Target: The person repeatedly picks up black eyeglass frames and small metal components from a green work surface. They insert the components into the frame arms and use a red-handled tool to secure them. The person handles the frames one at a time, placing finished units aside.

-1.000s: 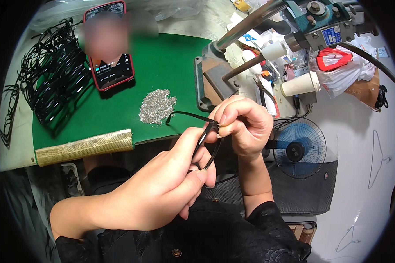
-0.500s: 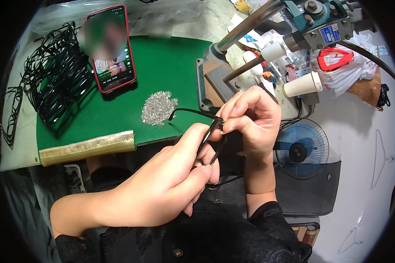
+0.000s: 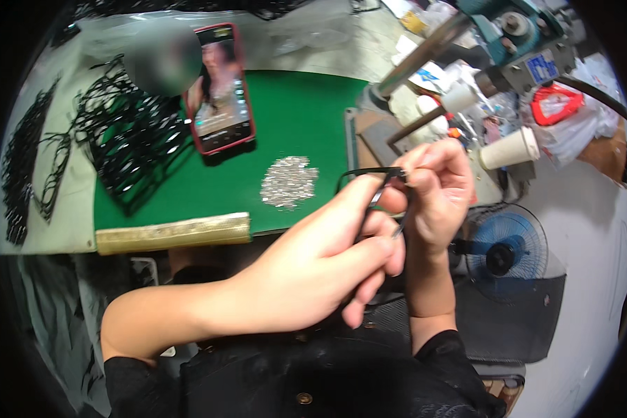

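A pale tabletop with a flat green mat on it is filling the upper left and middle of the frame. Right of centre, a thin, glossy black eyeglass frame is being gripped at the rim by the left hand, its thumb and fingers closed. The corner by the side arm is being pinched by the thumb and fingertips of the right hand; whether a tiny part is also being held there cannot be told through the blur.

Fine work at that corner is apparently being done, and the next move seems to be calling for a steady rim and small, precise fingertip pressure.

Just left of the side arm, a heap of small silvery metal pieces is lying on the mat. Toward the upper right, room is being limited by a teal and grey metal press, its base close behind the right hand. The mat's near edge is being covered at left by a gold textured strip. A red-cased phone and a tangled pile of black frames are crowding the upper left. The freest room is being offered toward the lower centre, before the black shirt.
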{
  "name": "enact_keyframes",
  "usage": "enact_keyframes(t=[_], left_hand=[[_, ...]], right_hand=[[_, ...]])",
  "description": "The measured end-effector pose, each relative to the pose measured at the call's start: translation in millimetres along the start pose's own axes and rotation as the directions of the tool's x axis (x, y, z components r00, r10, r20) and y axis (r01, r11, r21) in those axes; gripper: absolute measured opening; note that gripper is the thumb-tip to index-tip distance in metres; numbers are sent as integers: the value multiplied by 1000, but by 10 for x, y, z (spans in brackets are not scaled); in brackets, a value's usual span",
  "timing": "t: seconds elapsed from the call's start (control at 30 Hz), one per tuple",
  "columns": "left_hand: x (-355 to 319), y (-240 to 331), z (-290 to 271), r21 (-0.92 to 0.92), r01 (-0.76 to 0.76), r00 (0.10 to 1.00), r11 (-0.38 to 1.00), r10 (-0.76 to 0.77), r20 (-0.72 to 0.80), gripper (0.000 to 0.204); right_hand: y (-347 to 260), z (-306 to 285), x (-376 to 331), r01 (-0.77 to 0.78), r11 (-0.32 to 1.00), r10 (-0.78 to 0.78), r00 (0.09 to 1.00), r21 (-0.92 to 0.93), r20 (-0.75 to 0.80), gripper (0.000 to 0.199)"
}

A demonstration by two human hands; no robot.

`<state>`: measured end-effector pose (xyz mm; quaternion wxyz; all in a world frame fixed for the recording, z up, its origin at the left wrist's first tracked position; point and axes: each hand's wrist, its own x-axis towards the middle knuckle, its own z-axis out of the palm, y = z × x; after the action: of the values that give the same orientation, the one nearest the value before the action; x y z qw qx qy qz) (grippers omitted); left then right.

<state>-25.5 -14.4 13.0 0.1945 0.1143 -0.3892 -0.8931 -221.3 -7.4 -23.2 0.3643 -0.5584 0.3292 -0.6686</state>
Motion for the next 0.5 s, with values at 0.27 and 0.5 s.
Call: enact_keyframes(t=[0.27,0.5], left_hand=[[322,88,7,121,-158,982,980,169,-90,15],[711,184,-24,190,-221,966,957,241,-91,22]], right_hand=[[10,0,70,24,991,-56,966,-128,-254,13],[126,-513,-193,-86,933,5,974,-350,-228,20]])
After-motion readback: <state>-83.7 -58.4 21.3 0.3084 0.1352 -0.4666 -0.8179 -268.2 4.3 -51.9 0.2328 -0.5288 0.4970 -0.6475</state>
